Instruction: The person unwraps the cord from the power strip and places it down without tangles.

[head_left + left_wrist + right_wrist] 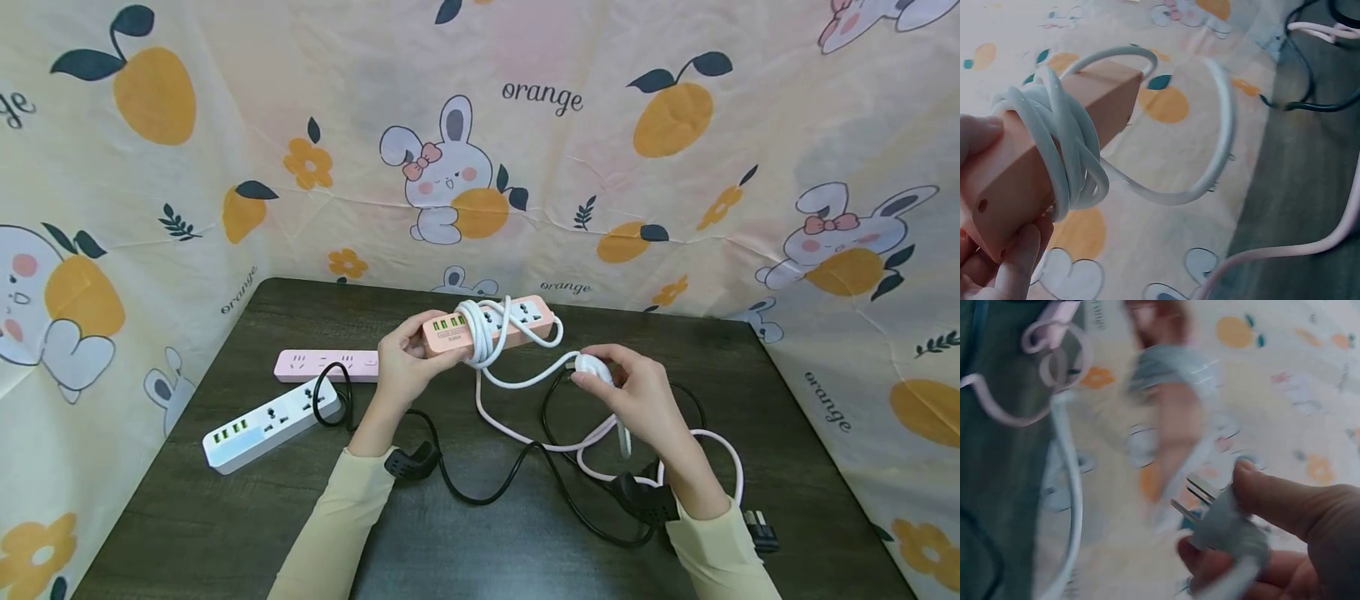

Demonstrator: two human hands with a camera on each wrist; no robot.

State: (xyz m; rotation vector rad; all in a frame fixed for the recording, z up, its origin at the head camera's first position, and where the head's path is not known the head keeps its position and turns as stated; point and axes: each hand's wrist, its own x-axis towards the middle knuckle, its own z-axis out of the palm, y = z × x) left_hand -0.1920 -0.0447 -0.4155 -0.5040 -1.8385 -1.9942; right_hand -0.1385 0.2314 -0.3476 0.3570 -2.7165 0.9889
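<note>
My left hand (pixel 405 362) grips one end of a peach power strip (pixel 448 334), holding it above the table. Several turns of white cord (pixel 477 327) are wound round the strip's middle, and a loop of it passes the far end. In the left wrist view, the thumb and fingers press the strip's near end (pixel 1010 181). Between thumb and fingers, my right hand (pixel 637 396) pinches the white plug (pixel 594 368) of that cord. The right wrist view shows the plug's metal prongs (pixel 1200 494) pointing toward the strip, which is blurred there.
A white power strip (pixel 266 423) and a pink one (pixel 324 364) lie at the table's left. Black cord (pixel 480 502) and pink cord (pixel 525 437) tangle across the middle and right. Black plugs (pixel 412 461) lie near both wrists. A printed cloth (pixel 570 167) hangs behind.
</note>
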